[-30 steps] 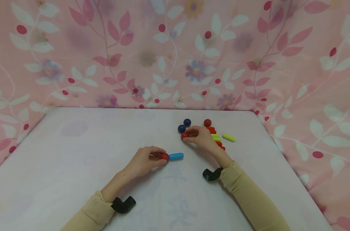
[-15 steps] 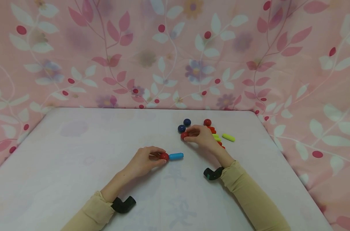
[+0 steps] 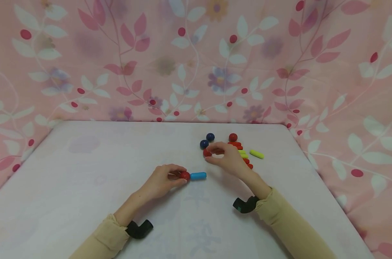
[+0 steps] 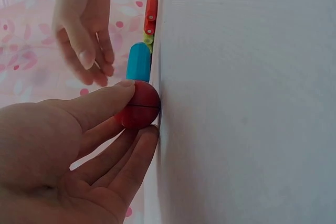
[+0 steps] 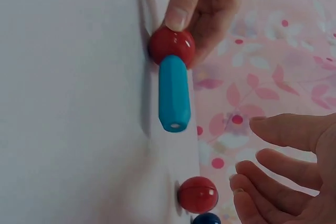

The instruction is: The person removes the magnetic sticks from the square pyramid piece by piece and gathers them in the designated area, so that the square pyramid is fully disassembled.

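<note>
In my left hand (image 3: pixel 162 181), thumb and fingers pinch a red ball (image 3: pixel 185 175) low over the white table. A light blue faceted rod (image 3: pixel 198 176) sticks out from that ball to the right, its free end showing a small pale spot in the right wrist view. My right hand (image 3: pixel 231 160) is by a second red ball (image 3: pixel 207 153). The right wrist view shows a gap between its spread fingers (image 5: pixel 278 184) and this red ball (image 5: pixel 198 195). Beside it lie two dark blue balls (image 3: pixel 204 144).
Behind the right hand lie red rods (image 3: pixel 249 166) and yellow-green rods (image 3: pixel 243 154), partly hidden. A third red ball (image 3: pixel 233 137) sits beyond them. One yellow-green rod (image 3: pixel 256 154) lies apart on the right. Floral cloth (image 3: pixel 196 72) hangs behind the table (image 3: pixel 86 165).
My right hand has loosened from the second red ball and its wrist has shifted right and toward me. The left hand, with its red ball and blue rod, has stayed put.
</note>
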The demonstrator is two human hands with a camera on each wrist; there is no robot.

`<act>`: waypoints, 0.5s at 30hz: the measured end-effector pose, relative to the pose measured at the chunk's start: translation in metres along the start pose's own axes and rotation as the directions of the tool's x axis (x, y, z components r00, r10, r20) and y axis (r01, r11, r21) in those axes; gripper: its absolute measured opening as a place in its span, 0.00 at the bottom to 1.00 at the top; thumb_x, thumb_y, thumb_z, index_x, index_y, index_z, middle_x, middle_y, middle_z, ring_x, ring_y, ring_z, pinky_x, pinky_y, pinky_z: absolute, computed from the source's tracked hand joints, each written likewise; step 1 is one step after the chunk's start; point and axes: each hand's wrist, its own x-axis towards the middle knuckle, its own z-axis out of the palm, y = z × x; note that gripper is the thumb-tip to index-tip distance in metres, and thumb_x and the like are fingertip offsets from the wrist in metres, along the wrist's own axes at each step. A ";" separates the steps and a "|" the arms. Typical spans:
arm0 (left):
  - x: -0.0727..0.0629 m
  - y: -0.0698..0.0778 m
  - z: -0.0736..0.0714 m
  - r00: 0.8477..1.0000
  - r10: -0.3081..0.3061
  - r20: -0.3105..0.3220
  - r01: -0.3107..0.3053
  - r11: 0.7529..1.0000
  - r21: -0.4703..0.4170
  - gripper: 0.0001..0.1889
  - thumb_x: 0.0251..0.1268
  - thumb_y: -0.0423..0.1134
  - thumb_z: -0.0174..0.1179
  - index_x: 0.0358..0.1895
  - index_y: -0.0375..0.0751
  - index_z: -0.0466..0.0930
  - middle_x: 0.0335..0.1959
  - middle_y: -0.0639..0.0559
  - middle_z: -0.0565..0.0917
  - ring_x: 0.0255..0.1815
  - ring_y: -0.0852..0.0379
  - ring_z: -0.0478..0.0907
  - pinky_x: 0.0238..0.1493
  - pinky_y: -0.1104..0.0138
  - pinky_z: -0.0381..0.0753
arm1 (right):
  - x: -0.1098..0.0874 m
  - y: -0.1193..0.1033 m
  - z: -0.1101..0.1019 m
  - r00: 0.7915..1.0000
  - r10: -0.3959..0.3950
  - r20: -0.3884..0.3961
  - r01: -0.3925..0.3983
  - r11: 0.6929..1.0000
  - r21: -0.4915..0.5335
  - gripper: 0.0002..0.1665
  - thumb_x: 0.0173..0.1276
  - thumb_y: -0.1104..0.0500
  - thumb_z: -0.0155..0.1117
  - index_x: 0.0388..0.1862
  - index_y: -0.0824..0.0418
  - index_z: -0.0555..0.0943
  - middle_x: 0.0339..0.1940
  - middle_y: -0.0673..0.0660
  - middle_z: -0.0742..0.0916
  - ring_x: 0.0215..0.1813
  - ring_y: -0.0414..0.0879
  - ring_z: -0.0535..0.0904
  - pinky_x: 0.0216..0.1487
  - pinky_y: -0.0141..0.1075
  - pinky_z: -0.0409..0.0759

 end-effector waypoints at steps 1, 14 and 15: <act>0.000 0.000 0.000 1.000 0.002 0.002 -0.002 1.000 0.000 0.19 0.63 0.38 0.69 0.56 0.37 0.83 0.48 0.48 0.86 0.48 0.53 0.83 0.54 0.60 0.85 | -0.004 0.000 0.003 1.000 -0.008 0.019 0.008 1.000 0.002 0.22 0.64 0.56 0.73 0.56 0.63 0.82 0.52 0.59 0.87 0.57 0.56 0.81 0.61 0.50 0.81; 0.002 -0.003 0.002 1.000 0.023 -0.014 -0.023 1.000 -0.012 0.17 0.63 0.38 0.69 0.54 0.36 0.83 0.46 0.48 0.87 0.47 0.54 0.84 0.53 0.61 0.85 | -0.018 0.005 0.030 0.966 -0.024 0.256 0.026 1.000 -0.002 0.16 0.65 0.58 0.72 0.51 0.60 0.85 0.45 0.50 0.88 0.46 0.44 0.82 0.53 0.37 0.82; 0.003 -0.003 0.002 1.000 0.025 -0.017 -0.025 1.000 -0.012 0.17 0.63 0.38 0.69 0.53 0.36 0.84 0.46 0.48 0.87 0.47 0.54 0.84 0.53 0.61 0.85 | -0.018 0.005 0.031 0.964 -0.026 0.264 0.027 1.000 -0.003 0.16 0.65 0.58 0.72 0.51 0.59 0.85 0.43 0.49 0.88 0.45 0.43 0.81 0.52 0.36 0.82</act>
